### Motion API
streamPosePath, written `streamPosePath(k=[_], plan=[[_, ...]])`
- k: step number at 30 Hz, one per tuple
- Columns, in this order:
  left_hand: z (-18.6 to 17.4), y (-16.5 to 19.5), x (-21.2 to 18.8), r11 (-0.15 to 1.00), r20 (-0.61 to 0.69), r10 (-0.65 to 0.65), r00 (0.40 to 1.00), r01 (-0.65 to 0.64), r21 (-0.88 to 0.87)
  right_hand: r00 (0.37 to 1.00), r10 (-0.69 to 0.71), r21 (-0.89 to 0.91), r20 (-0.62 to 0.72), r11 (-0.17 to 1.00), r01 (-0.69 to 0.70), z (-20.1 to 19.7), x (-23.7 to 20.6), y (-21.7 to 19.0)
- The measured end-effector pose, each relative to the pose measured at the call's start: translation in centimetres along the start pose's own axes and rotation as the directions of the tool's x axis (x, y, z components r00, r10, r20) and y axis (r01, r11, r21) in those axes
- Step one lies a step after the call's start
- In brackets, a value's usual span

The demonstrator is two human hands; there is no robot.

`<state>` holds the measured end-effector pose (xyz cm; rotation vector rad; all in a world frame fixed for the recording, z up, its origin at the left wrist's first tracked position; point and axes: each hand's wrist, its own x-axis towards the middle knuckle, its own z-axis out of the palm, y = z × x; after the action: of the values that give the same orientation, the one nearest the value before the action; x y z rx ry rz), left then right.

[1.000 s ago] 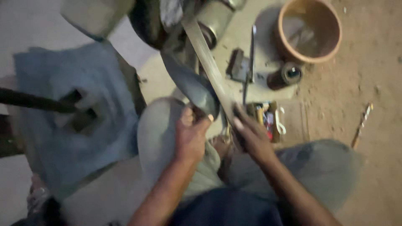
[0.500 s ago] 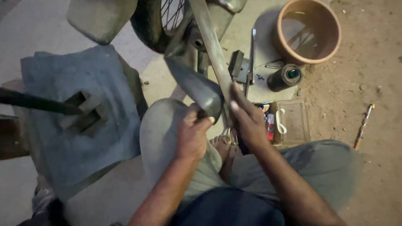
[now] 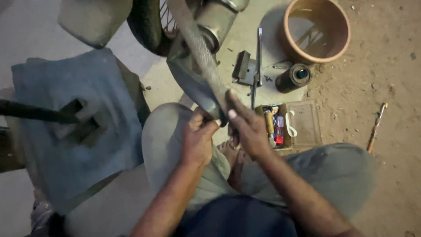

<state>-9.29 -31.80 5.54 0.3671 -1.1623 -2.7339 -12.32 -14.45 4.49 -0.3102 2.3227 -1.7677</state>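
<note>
I sit on the ground with my knees up. My left hand (image 3: 197,140) grips the near end of a dark curved metal piece (image 3: 193,83) that reaches away toward a wheel. My right hand (image 3: 247,127) holds the near end of a long grey flat file (image 3: 197,44), fingers pressed on it. The file lies along the right edge of the dark piece and runs up and left out of view. Both hands meet at the near tip of the metal piece, above my knees.
A tyre with spokes (image 3: 147,22) and a shiny metal part (image 3: 215,19) stand ahead. A clay pot (image 3: 340,44), a black cylinder (image 3: 291,78), a black block (image 3: 242,66), a thin metal tool (image 3: 258,52) and a shallow box (image 3: 307,127) of small items lie right. A blue cloth (image 3: 74,123) covers a stand at left.
The file has slid forward along the dark piece, its far end now leaning more to the left. My right hand has moved up toward the near tip, closer to my left hand.
</note>
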Motion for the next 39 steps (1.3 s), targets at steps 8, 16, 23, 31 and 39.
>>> streamPosePath(k=[8,16,23,31,39], plan=[[-0.2,0.6,0.7,0.978,-0.040,-0.045,0.998,0.036,-0.208,0.831,0.555,-0.021,0.038,0.832,-0.555,-6.3,-12.1,-1.0],[0.2,0.0,-0.2,0.998,-0.005,-0.021,1.000,0.021,0.059,0.995,0.099,0.038,-0.025,0.994,-0.098,0.4,0.0,-1.0],[0.2,1.0,0.3,0.996,-0.077,-0.006,0.997,-0.001,-0.089,0.871,0.485,-0.118,0.081,0.872,-0.475,-6.3,-8.8,-3.4],[0.1,0.4,-0.1,0.990,0.017,-0.034,0.999,0.031,0.135,0.916,0.395,0.086,0.073,0.912,-0.401,0.3,-1.7,-0.9],[0.3,1.2,0.1,0.999,0.000,0.046,0.999,-0.046,-0.010,0.936,0.348,-0.210,0.058,0.920,-0.330,-5.9,-6.3,-2.2]])
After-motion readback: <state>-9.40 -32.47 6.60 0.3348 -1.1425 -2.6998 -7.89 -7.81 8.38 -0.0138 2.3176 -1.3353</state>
